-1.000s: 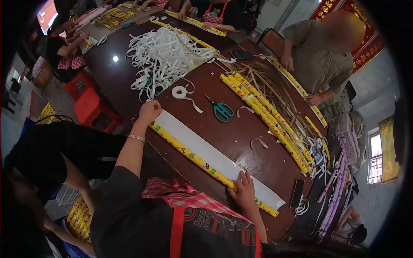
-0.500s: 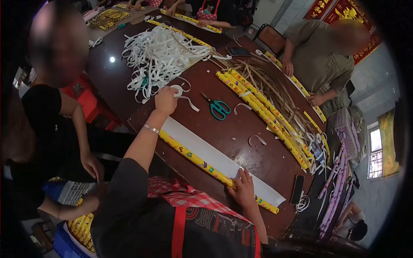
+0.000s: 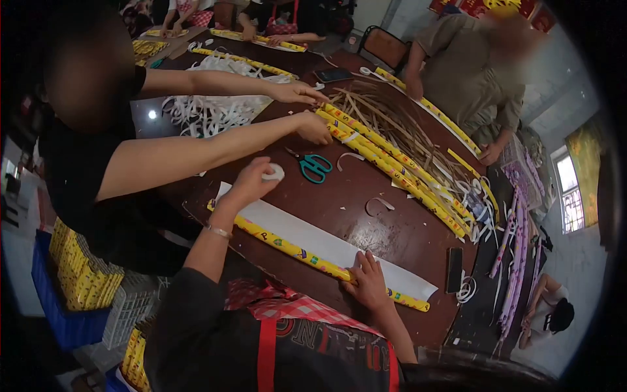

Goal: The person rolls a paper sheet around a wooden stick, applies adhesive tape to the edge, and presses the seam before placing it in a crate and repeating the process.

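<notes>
My left hand (image 3: 251, 185) is closed on a small roll of white tape (image 3: 273, 172), raised over the table near the upper end of a yellow patterned roll (image 3: 294, 252). My right hand (image 3: 367, 281) lies across the lower part of that roll with its fingers spread, touching it and the white sheet (image 3: 326, 235) that extends behind it. Teal-handled scissors (image 3: 315, 168) rest on the table beyond, blades slightly apart. Past them lies a bundle of yellow rolls (image 3: 398, 171), whose upper end is touched by the two hands of a person standing at the left.
White strips (image 3: 209, 108) are heaped at the back left, brown strips (image 3: 379, 117) behind the bundle. A phone (image 3: 454, 270) lies at the right edge. Another person (image 3: 470, 72) works across the table. Blue crates (image 3: 72, 326) stand at lower left.
The person at the left has stretched both arms across the table to the bundle. My left hand has moved down with the tape. The view has shifted, showing more crates at the left.
</notes>
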### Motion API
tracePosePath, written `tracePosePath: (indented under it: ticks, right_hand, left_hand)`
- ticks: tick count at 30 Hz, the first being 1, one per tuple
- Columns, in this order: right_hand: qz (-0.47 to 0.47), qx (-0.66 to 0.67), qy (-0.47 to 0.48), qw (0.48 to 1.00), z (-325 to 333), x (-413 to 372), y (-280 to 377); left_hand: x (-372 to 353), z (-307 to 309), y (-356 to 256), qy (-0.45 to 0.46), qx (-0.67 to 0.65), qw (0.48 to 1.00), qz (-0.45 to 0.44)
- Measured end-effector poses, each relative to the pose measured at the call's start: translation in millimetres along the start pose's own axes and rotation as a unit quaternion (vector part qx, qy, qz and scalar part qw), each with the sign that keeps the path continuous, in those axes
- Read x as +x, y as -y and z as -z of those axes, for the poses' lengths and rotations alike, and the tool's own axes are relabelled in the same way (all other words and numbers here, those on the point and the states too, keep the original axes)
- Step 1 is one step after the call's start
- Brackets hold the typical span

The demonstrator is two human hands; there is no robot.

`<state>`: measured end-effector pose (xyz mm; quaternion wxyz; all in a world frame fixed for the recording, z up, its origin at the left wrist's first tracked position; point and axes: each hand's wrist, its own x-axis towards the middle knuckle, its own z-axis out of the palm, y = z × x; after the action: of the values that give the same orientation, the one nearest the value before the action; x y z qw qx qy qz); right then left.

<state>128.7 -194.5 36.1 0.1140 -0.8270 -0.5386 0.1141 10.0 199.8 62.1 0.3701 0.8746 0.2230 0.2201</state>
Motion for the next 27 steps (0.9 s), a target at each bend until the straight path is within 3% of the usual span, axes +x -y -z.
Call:
tracePosePath:
  ticks: [2,3,4,6,8,10,11,13,14,17,21,27]
  right_hand:
    - [-0.008,0.005,0.001,1.0,3.4,0.2,0.9]
    - [-0.001,0.008,0.007,1.0,4.7,1.0,1.6]
    - [-0.017,0.014,0.001,1.0,4.7,1.7,2.7]
    - [-0.009,0.012,0.007,1.0,5.2,0.6,2.7]
    - [-0.004,0.006,0.008,1.0,4.0,0.1,1.0]
    - [-0.005,0.006,0.01,1.0,5.4,0.9,2.4]
    - [-0.011,0.012,0.012,1.0,6.8,1.4,3.6]
    - [-0.002,0.01,0.008,1.0,9.0,1.1,4.1]
    - [-0.002,0.008,0.011,1.0,7.4,0.9,2.9]
    - [0.004,0.008,0.005,1.0,4.9,0.3,0.8]
    - [0.007,-0.003,0.011,1.0,4.2,1.7,-0.3]
    - [0.007,0.011,0.003,1.0,3.8,0.0,0.3]
  left_hand:
    - [-10.7,-19.6,-14.2,0.084,-0.077,0.992,-0.058]
    - [-15.0,-29.9,-22.0,0.126,-0.17,0.977,-0.016]
    - [-14.4,-37.8,-27.8,0.142,-0.168,0.975,-0.023]
    - [-16.0,-46.9,-44.4,0.062,-0.2,0.976,0.06]
    - [-15.3,-50.6,-46.5,0.061,-0.166,0.982,0.071]
    - [-16.9,-54.3,-46.7,-0.004,0.006,0.995,-0.102]
    - [-16.6,-61.0,-52.3,-0.02,0.01,0.991,-0.132]
    - [-18.1,-76.3,-77.2,0.048,0.018,0.982,-0.183]
    - [-22.4,-88.9,-87.7,0.125,0.043,0.979,-0.154]
    - [-36.7,-107.6,-109.7,0.133,0.137,0.972,-0.139]
    - [-39.7,-129.8,-87.3,0.121,0.244,0.952,-0.141]
    - [-22.5,-112.9,-71.2,0.141,0.279,0.939,-0.146]
